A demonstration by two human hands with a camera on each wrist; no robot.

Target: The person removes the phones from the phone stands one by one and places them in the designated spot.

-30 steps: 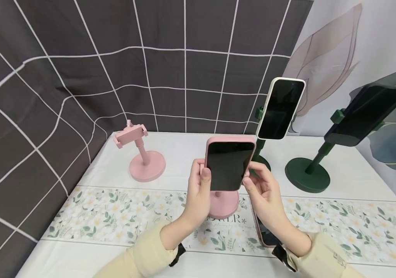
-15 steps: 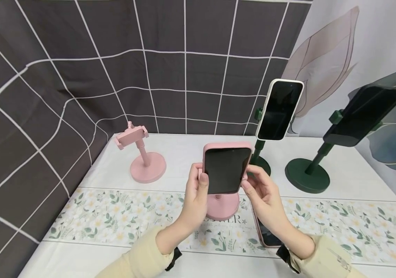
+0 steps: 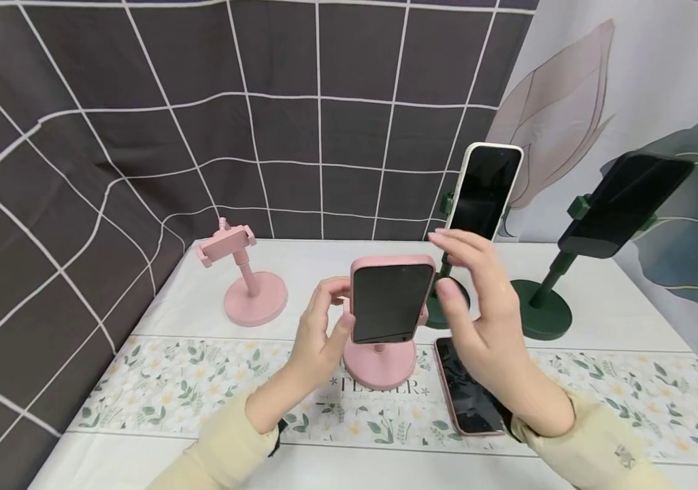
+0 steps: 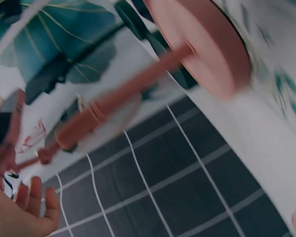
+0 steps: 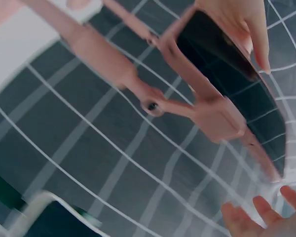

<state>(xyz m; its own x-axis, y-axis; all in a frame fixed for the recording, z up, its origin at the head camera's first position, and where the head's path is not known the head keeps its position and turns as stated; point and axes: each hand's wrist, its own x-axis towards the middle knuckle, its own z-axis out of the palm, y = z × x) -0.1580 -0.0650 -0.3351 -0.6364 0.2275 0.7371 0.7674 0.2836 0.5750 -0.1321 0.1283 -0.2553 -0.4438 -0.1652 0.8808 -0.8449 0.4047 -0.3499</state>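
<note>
Seating the pink-cased phone (image 3: 392, 306) in its pink stand (image 3: 379, 367) looks to be the step in hand, probably near its end; the next move seems to call for checking that the clamp (image 5: 219, 118) holds, then perhaps bringing the loose phone (image 3: 465, 391) to the spare stand (image 3: 255, 299). Leftmost, that spare stand bears no phone. Next comes the left hand (image 3: 315, 333), partly open and loosely curved about the pink-cased phone's left edge; whether it touches, I cannot tell. Between the hands the pink-cased phone sits in the clamp, tilted back. The right hand (image 3: 496, 320) is wide, thumb well apart from the fingers, just off the right edge and holding nothing. Below it, the loose phone lies flat on the table (image 3: 324, 469). Farther right, a white-cased phone (image 3: 486, 187) is up on the middle green stand (image 3: 437, 314), and a black phone (image 3: 627, 204) on the rightmost green stand (image 3: 541, 313)
</note>
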